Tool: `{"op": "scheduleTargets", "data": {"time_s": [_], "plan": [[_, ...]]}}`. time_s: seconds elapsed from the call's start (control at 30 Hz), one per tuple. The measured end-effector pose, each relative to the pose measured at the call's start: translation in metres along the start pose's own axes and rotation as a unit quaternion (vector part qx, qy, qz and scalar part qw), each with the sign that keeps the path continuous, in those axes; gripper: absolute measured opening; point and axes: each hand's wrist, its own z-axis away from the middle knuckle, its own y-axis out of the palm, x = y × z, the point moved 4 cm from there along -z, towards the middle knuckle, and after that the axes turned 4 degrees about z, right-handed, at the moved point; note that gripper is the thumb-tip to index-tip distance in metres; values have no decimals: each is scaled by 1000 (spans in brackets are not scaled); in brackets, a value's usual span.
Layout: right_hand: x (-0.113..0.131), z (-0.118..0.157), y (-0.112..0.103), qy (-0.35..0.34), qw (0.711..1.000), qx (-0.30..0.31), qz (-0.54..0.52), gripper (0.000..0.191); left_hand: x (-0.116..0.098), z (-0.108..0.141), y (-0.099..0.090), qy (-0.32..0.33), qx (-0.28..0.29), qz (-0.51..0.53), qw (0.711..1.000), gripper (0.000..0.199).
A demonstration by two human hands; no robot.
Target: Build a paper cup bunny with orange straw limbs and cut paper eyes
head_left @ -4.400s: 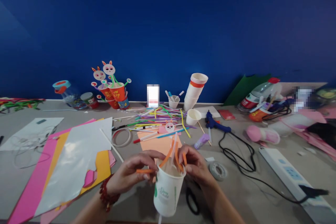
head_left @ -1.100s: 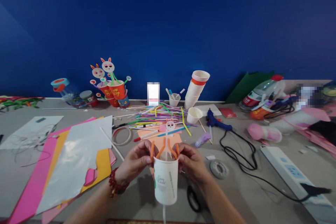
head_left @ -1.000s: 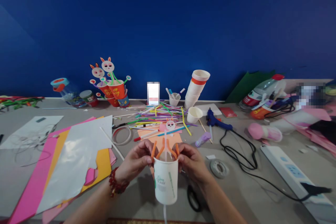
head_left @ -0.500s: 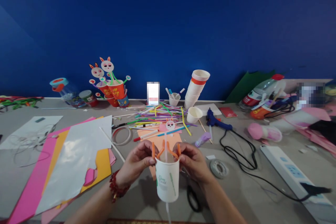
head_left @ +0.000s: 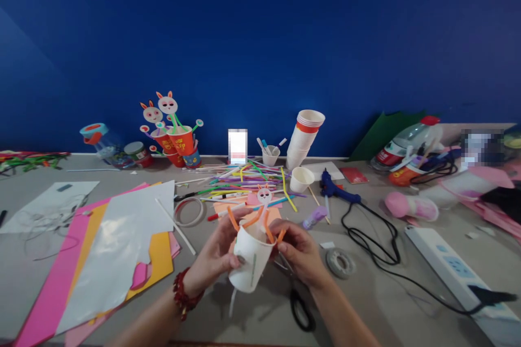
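Observation:
A white paper cup [head_left: 249,263] is tilted in front of me, its top leaning to the right. My left hand [head_left: 217,254] wraps round its left side, thumb on the front. Orange bent straws [head_left: 253,219] rise from the cup's mouth, and a pale straw [head_left: 232,302] pokes out below its base. With its fingertips my right hand [head_left: 299,252] pinches an orange straw piece [head_left: 280,236] at the right rim. A rabbit-face cutout [head_left: 264,194] shows just above the straws; whether it is attached to them I cannot tell. Black-handled scissors [head_left: 302,310] lie below my right hand.
Loose coloured straws [head_left: 244,176] lie behind the cup. To the right are a blue glue gun [head_left: 340,190], a tape roll [head_left: 340,263] and a power strip [head_left: 456,265]. Coloured paper sheets [head_left: 106,255] spread at left. Stacked cups [head_left: 303,138] and finished rabbit cups [head_left: 179,141] stand behind.
My left hand has shifted from the left orange straw to the cup's side. The cup has tipped over from upright and moved slightly left. My right hand stays at the right straw.

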Motion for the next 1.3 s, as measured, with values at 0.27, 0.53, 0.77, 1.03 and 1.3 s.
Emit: {"op": "scheduleTargets", "data": {"time_s": [0.27, 0.53, 0.77, 1.03, 1.3], "plan": [[5, 1, 1, -13, 996, 21, 90, 29, 21, 8, -3, -60, -27, 24, 998, 83], [11, 0, 1, -37, 991, 11, 129, 34, 28, 10, -9, -57, -90, 38, 994, 80], [14, -3, 4, -51, 986, 2, 157, 19, 27, 9, -12, -33, -104, 15, 994, 91], [13, -1, 5, -67, 979, -17, 193, 21, 21, 4, -3, -39, -101, 21, 994, 99], [9, -4, 5, -50, 977, -28, 206, 23, 26, 6, -6, -38, -114, 11, 993, 93]]}}
